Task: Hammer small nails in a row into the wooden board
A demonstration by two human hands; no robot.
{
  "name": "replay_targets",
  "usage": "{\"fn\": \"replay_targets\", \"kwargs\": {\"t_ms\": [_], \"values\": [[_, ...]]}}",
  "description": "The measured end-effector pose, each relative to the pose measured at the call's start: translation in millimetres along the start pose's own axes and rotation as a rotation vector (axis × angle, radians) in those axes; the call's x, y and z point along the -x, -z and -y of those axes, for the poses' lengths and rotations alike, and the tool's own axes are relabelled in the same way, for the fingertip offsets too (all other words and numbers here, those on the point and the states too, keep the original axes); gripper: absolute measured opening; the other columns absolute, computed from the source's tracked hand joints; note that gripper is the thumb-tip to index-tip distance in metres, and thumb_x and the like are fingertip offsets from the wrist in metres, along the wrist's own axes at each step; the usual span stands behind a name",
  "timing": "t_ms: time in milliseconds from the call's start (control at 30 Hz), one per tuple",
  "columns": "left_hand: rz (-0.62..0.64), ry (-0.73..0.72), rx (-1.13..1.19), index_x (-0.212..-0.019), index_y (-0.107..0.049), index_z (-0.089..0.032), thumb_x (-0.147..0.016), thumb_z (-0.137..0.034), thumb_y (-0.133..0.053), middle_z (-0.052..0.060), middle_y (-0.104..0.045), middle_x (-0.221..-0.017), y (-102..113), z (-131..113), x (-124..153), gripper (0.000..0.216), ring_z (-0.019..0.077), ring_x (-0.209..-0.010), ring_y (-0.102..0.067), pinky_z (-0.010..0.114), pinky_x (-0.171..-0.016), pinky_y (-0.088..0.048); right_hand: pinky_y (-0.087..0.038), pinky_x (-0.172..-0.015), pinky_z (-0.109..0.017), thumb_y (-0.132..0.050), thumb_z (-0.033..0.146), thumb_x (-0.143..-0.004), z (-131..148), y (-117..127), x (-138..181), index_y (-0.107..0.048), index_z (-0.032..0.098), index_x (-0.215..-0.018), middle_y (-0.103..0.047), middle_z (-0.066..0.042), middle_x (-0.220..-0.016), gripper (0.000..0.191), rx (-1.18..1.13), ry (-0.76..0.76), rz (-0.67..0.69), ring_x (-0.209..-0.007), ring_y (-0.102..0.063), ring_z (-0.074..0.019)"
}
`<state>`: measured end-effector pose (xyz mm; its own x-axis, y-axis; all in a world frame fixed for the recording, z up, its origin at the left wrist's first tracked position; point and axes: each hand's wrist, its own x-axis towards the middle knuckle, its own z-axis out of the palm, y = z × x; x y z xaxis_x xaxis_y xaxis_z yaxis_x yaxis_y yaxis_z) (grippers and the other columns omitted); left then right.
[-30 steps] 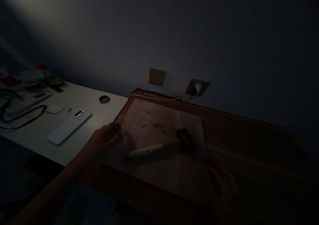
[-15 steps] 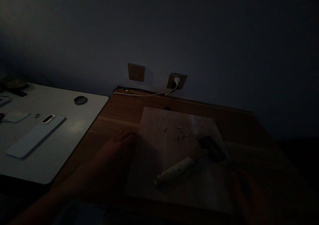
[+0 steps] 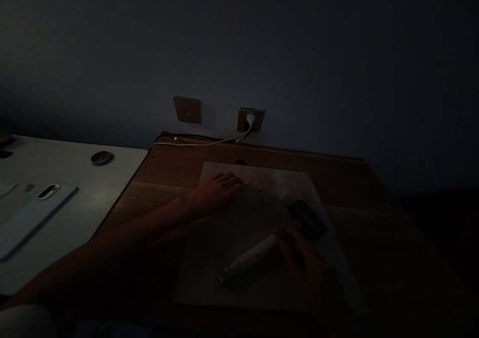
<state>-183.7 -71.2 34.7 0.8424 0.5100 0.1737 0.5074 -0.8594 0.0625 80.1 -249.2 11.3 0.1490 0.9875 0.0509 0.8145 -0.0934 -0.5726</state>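
Observation:
My left hand (image 3: 219,194) reaches over the upper left of a pale board (image 3: 224,283). Its fingers are stretched forward and slightly bent, the tips beside small shiny metal pieces (image 3: 262,189) that look like nails or screws. A hammer (image 3: 249,260) with a pale handle and a dark block-like head lies slanted across the board. At the handle's upper end, close to the head, is my right hand (image 3: 305,263), thumb and fingers apart. The dimness hides whether it touches the handle.
The board rests on a brown wooden table (image 3: 142,198) against the wall. Behind it, a white plug and cable sit in a wall socket (image 3: 250,120). To the left, a white table (image 3: 108,191) carries a dark round object (image 3: 102,158) and a long pale box-like object (image 3: 41,213).
My left hand has moved from the board's left edge onto it, toward the metal pieces. My right hand has come in from the right to the hammer. The view has shifted slightly right.

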Motion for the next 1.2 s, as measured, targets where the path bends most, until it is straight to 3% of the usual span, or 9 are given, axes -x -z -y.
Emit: {"fn": "replay_targets", "kwargs": {"t_ms": [167, 267, 433, 567, 733, 867, 900, 1033, 1200], "values": [[0.073, -0.009, -0.067, -0.13, -0.063, -0.014, -0.103, -0.015, -0.053, 0.014, -0.069, -0.129, -8.1, 2.3, -31.4, 0.029, 0.0264, -0.116, -0.065, 0.038, -0.095, -0.055, -0.063, -0.082, -0.052, -0.035, 0.064, -0.102, 15.3, -0.9, -12.6, -0.065, 0.022, -0.146, -0.081, -0.016, -0.118, 0.068, 0.025, -0.056, 0.185, -0.09, -0.08, -0.0358], [0.115, -0.014, -0.128, -0.125, -0.065, -0.012, -0.101, -0.01, -0.052, 0.015, -0.07, -0.117, -5.9, -0.2, -39.1, 0.027, 0.0275, -0.109, -0.065, 0.037, -0.086, -0.057, -0.061, -0.082, -0.054, -0.034, 0.065, -0.1, 23.0, 0.1, -17.8, -0.073, 0.023, -0.136, -0.083, -0.016, -0.108, 0.068, 0.003, -0.124, 0.229, -0.087, -0.079, -0.0372], [0.085, -0.021, -0.098, -0.12, -0.066, -0.011, -0.098, -0.005, -0.055, 0.016, -0.067, -0.115, -4.6, -2.1, -42.5, 0.026, 0.0254, -0.106, -0.066, 0.034, -0.084, -0.058, -0.059, -0.079, -0.046, -0.042, 0.069, -0.095, 25.4, 0.3, -18.5, -0.08, 0.028, -0.105, -0.082, -0.011, -0.102, 0.058, -0.173, -0.216, 0.191, -0.088, -0.078, -0.0344], [0.019, 0.046, 0.023, -0.12, -0.066, -0.011, -0.099, -0.002, -0.049, 0.016, -0.062, -0.132, -10.0, 1.3, -47.5, 0.029, 0.0197, -0.108, -0.068, 0.029, -0.091, -0.058, -0.06, -0.076, -0.037, -0.063, 0.069, -0.085, 18.9, 7.9, -8.3, -0.076, 0.027, -0.091, -0.08, -0.007, -0.091, 0.045, -0.427, -0.314, 0.064, -0.088, -0.075, -0.0292], [0.003, 0.098, 0.144, -0.113, -0.071, -0.011, -0.099, -0.003, -0.046, 0.016, -0.063, -0.137, -16.4, 3.3, -70.1, 0.03, 0.0211, -0.115, -0.069, 0.031, -0.097, -0.058, -0.057, -0.051, -0.032, -0.08, 0.055, -0.066, 17.6, 23.0, 3.0, -0.069, 0.027, -0.089, -0.077, -0.003, -0.08, 0.039, -0.847, -0.65, -0.12, -0.064, -0.071, -0.0238], [-0.037, 0.082, 0.251, -0.11, -0.074, -0.01, -0.099, -0.008, -0.051, 0.015, -0.072, -0.12, -21.2, 3.8, -89.4, 0.025, 0.0228, -0.105, -0.073, 0.033, -0.092, -0.058, -0.035, -0.031, -0.026, -0.087, 0.06, -0.054, 7.1, 33.8, 0.1, -0.071, 0.025, -0.102, -0.061, 0.004, -0.05, 0.062, -1.019, -0.799, 0.172, -0.031, -0.047, -0.0151], [-0.045, 0.089, 0.292, -0.109, -0.075, -0.011, -0.099, -0.01, -0.054, 0.014, -0.074, -0.115, -23.2, 4.5, -93.1, 0.023, 0.0226, -0.1, -0.073, 0.032, -0.089, -0.058, -0.033, -0.03, -0.026, -0.087, 0.06, -0.054, 3.4, 35.8, -2.0, -0.069, 0.025, -0.112, -0.062, 0.004, -0.051, 0.07, -1.028, -0.788, 0.185, -0.03, -0.044, -0.0144], [-0.093, 0.127, 0.497, -0.108, -0.078, -0.014, -0.094, -0.01, -0.061, 0.01, -0.079, -0.105, -32.9, 5.3, -109.4, 0.022, 0.021, -0.093, -0.075, 0.031, -0.087, -0.057, -0.041, -0.037, -0.026, -0.085, 0.056, -0.067, -9.9, 38.4, -17.1, -0.043, 0.035, -0.152, -0.078, 0.0, -0.091, 0.096, -0.862, -0.69, -0.108, -0.043, -0.055, -0.0138], [-0.144, 0.146, 0.659, -0.106, -0.08, -0.014, -0.089, -0.008, -0.067, 0.007, -0.081, -0.101, -43.3, -7.1, -147.0, 0.023, 0.0177, -0.088, -0.075, 0.028, -0.085, -0.056, -0.041, -0.041, -0.029, -0.075, 0.06, -0.071, -25.5, 30.9, -47.4, -0.047, 0.023, -0.147, -0.077, -0.012, -0.116, 0.088, -0.608, -0.443, -0.184, -0.05, -0.053, -0.014]]}}
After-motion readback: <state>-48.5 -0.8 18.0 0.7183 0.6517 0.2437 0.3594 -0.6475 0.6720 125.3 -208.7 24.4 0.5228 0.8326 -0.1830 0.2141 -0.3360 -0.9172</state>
